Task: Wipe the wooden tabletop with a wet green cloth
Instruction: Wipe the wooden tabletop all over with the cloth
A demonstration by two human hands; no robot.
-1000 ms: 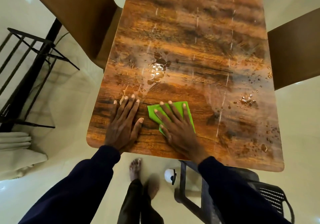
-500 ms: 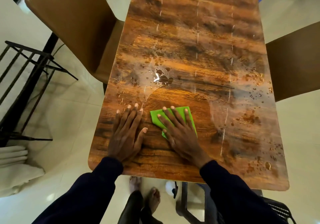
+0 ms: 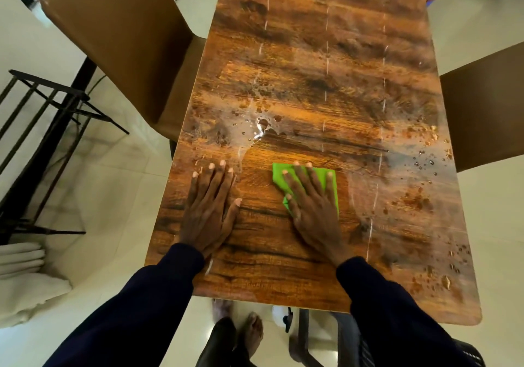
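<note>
Both hands lie flat, fingers spread: right hand [image 3: 312, 207] has pushed the folded green cloth [image 3: 331, 179] rightward from the left hand [image 3: 208, 210]; droplets beyond its fingertips on the wooden tabletop [image 3: 312, 54] remain unwiped.

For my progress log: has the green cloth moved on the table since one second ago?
Yes. The green cloth slid right, judged against the puddle beyond it.

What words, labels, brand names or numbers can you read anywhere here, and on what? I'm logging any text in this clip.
None: no readable text shows anywhere in this view.
The green cloth under the right hand is plain, with no tag or print showing.
The wooden tabletop shows only grain, water drops and streaks.
The left hand rests flat on bare wood.
The brown chairs carry no visible label.
</note>
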